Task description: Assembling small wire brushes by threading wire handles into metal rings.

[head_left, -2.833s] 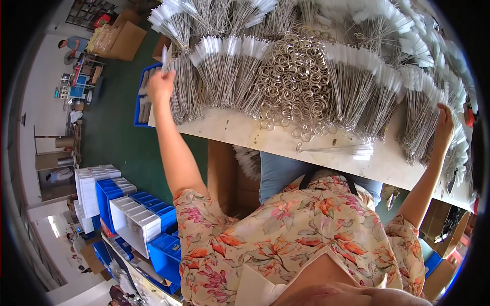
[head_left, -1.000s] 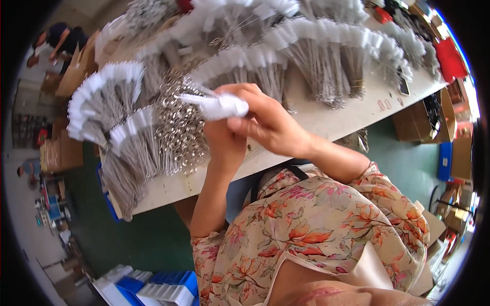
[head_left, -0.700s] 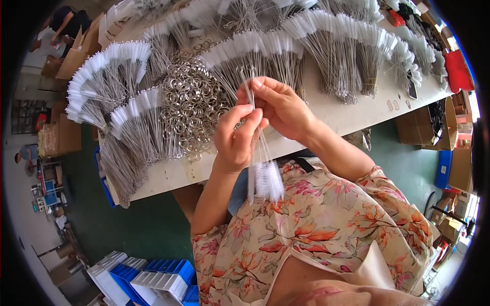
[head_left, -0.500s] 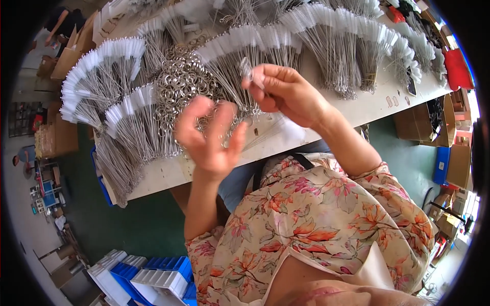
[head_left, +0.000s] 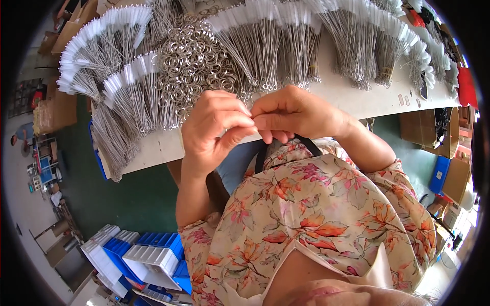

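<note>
My left hand (head_left: pixel 212 127) and my right hand (head_left: pixel 296 115) meet at the near edge of the table, fingertips against fingertips. Both are closed in a pinch, and whatever lies between the fingers is too small or hidden to make out. Just beyond them spreads a heap of shiny metal split rings (head_left: pixel 191 66). Thin wire-handled brushes with white bristles (head_left: pixel 263 46) lie in rows behind my right hand, their looped wire ends toward me. More such brushes (head_left: pixel 102 56) fan out to the left of the rings.
The pale table (head_left: pixel 158 153) carries further brush bundles (head_left: pixel 352 51) to the right. A red item (head_left: pixel 466 86) sits at its far right end. Cardboard boxes (head_left: pixel 421 125) stand below on the right. Blue and white plastic bins (head_left: pixel 153 260) are stacked on the floor at lower left.
My left hand has gone from spread fingers to a pinch. My right hand, which held a small shiny thing, has come down toward me, and the two hands now touch.
</note>
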`<state>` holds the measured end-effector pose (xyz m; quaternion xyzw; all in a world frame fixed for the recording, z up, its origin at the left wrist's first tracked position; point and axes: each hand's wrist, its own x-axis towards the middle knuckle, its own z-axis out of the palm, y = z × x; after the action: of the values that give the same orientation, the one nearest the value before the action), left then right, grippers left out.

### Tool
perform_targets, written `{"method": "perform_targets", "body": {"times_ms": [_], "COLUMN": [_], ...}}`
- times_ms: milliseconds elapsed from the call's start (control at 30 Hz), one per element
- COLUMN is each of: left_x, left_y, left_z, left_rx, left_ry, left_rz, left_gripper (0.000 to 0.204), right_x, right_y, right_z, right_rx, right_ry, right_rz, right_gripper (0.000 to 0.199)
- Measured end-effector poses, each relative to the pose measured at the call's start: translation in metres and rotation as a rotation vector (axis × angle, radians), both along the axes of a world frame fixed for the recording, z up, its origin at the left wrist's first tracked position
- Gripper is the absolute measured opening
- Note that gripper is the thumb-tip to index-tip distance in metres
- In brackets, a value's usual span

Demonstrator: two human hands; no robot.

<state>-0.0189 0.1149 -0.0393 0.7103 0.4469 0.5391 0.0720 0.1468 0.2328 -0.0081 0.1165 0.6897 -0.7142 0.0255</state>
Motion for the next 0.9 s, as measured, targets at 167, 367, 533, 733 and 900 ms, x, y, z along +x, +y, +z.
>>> {"method": "perform_targets", "body": {"times_ms": [167,367,533,733,900], "left_x": [0.022,0.021,0.024,-0.002,-0.019], "left_y": [-0.033,-0.075,-0.068,-0.056,-0.056], "left_z": [-0.029,-0.076,-0.071,-0.032,-0.008], "left_rx": [-0.356,-0.786,-0.64,-0.501,-0.506], "left_ry": [-0.329,0.1,-0.27,-0.632,-0.657], "left_rz": [0.304,0.654,0.593,0.214,0.04], "left_gripper": [0.035,0.017,0.01,0.011,0.016], "right_x": [0.046,0.128,0.048,-0.013,-0.015], "right_y": [0.014,0.05,-0.012,-0.043,-0.029], "right_z": [-0.022,-0.08,-0.069,-0.072,-0.056], "right_rx": [0.319,1.497,0.763,0.781,0.438], "right_ry": [-0.092,-0.631,0.205,0.256,0.379], "right_rz": [-0.092,-0.142,-0.244,-0.185,-0.142], "right_gripper": [0.016,0.015,0.011,0.007,0.008]}}
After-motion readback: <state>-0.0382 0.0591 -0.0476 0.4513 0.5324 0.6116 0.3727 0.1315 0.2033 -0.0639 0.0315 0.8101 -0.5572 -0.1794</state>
